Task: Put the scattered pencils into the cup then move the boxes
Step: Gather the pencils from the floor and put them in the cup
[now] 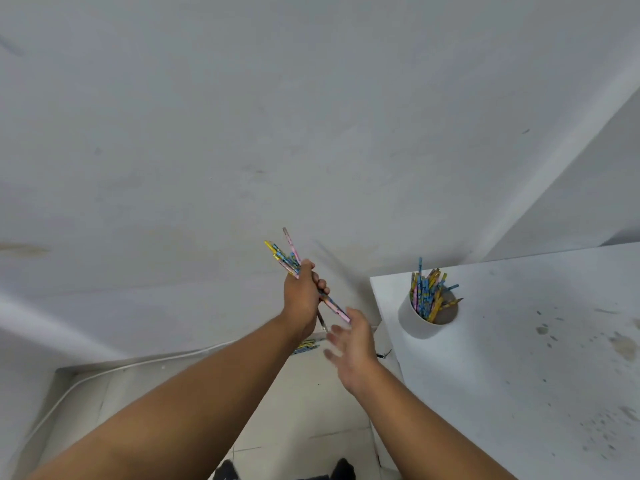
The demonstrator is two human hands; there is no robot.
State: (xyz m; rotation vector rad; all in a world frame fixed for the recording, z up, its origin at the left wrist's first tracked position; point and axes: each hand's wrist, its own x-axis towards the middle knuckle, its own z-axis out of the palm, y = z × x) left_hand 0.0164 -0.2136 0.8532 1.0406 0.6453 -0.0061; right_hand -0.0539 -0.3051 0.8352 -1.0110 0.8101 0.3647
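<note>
L fingers: curled tight around a bunch of pencils (291, 258), fist closed near the middle of the shafts; the left hand (302, 295) is raised in front of the wall.
R fingers: spread and loose, a bit blurred, holding nothing; the right hand (353, 337) is just under the low end of one long pink pencil (335, 308) that sticks out of the fist toward 4 o'clock.
Bunch: fans out above the fist toward 11 o'clock, ends not level, so I think it is not squared yet.
Handling: pencils look thin, stiff, light, smooth painted; I judge single ones slip out easy from a loose bunch. Best hold approx. mid-length w/ whole fist, other palm tapping the ends to level them.
Cup (420, 318): white, at 3 o'clock from the hands, on the corner of the white table (519, 358), already holds many pencils leaning to all sides; prob. light and may tip if the bunch is pushed in hard.
Floor: few more pencils on floor (306, 346) lie below the hands, near the wall, partly hidden by the left wrist.
Boxes: not in view.
</note>
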